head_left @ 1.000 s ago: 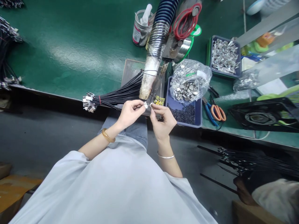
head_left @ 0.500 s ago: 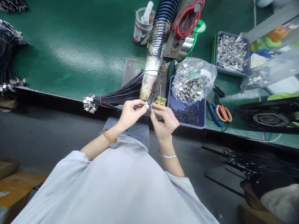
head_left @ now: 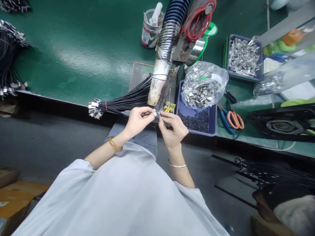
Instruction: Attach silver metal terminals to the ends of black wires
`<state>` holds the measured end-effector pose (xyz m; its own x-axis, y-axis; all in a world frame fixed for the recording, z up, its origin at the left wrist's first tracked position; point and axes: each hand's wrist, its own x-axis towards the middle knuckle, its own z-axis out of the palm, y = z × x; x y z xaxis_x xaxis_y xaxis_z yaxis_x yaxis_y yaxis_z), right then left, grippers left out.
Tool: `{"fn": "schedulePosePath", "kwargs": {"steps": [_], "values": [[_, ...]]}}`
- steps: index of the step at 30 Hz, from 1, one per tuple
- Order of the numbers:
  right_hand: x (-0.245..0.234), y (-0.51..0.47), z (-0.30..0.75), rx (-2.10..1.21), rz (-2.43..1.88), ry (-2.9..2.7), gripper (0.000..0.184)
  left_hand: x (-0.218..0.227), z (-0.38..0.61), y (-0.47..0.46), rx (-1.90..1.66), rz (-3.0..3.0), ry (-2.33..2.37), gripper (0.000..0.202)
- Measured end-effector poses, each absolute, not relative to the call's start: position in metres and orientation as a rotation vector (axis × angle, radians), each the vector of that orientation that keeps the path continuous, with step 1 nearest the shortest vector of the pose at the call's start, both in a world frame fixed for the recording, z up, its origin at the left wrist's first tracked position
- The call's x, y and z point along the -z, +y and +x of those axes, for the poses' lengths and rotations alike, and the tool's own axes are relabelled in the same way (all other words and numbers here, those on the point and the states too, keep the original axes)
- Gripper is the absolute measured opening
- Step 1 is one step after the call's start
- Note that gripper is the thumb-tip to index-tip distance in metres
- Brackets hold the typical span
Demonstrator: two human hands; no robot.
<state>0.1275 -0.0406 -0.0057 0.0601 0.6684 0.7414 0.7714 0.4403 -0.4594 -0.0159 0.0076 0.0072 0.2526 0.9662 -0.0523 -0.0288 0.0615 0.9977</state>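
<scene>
My left hand is closed in a pinch, with a dark cable end showing between thumb and forefinger; a white covering is on the thumb tip. Facing it, my right hand pinches a small silver metal connector right at the left fingertips. Its fine detail is too small to make out. Behind my left hand lies a bundle of black cables, tied with a red band, with silver connectors at its left end. The taped nozzle of a ribbed hose hangs just above my fingertips.
Right of my hands, a blue tray holds small black parts and a plastic bag of metal connectors. Orange-handled scissors and blue-handled pliers lie beyond. Farther back stand another connector tray and a jar.
Both hands stay nearly in place, their fingertips shifting slightly downward in view with the small connector between them. The rest of the bench looks the same.
</scene>
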Motion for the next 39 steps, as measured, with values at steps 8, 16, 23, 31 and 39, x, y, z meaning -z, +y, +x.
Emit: {"fn": "schedulePosePath", "kwargs": {"steps": [8,16,23,31,39], "values": [[0.003,-0.037,0.127,0.135,-1.262,-1.634,0.012,-0.008,-0.012,0.009,-1.066,1.261,1.035,0.018],[0.006,-0.041,0.129,0.126,-1.261,-1.682,0.012,-0.009,-0.014,0.009,-1.010,1.239,1.011,0.017],[0.002,-0.041,0.129,0.211,-1.245,-1.723,0.011,-0.009,-0.016,0.008,-1.007,1.254,0.994,0.016],[-0.001,-0.046,0.123,0.162,-1.303,-1.577,0.007,-0.006,-0.016,0.002,-1.040,1.263,0.997,0.014],[-0.007,-0.044,0.116,-0.533,-1.364,-1.207,0.011,-0.006,-0.019,0.003,-1.029,1.326,0.960,0.014]]}}
